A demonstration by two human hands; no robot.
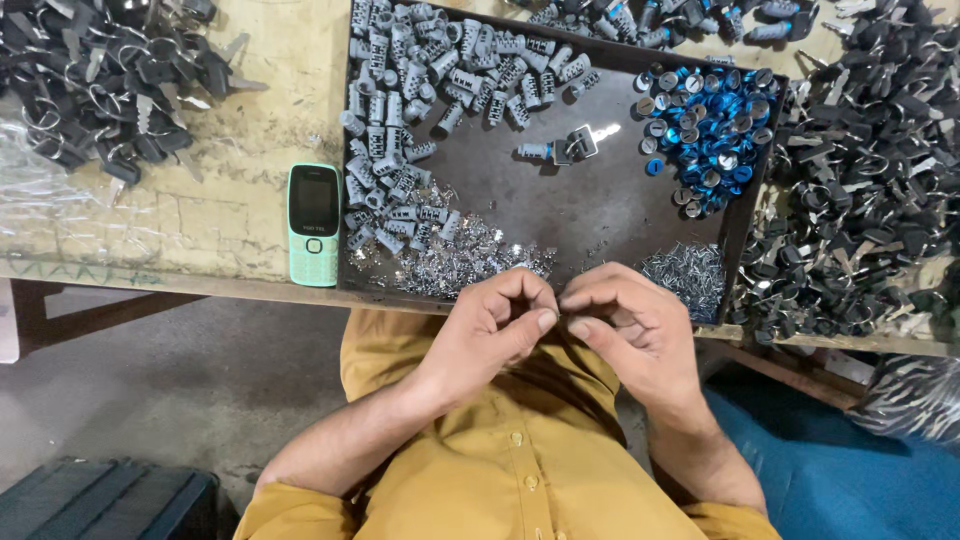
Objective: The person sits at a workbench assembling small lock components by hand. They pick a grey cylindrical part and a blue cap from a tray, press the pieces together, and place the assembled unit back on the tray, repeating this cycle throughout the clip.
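Worn tan wooden bench (250, 120) bearing a dark flat metal tray (580, 200); at its 6 o'clock edge, left hand (495, 335) and right hand (635, 325) meet, fingertips pinched narrowly, their contents indiscernible; ribbed grey metal cylinders (420, 90) at 10 o'clock.

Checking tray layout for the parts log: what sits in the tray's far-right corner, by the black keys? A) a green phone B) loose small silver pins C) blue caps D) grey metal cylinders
C: the blue caps fill the far-right corner of the dark tray; the grey cylinders lie along its left and far side, the silver pins sit near the hands, and the green phone lies outside the tray, on its left.
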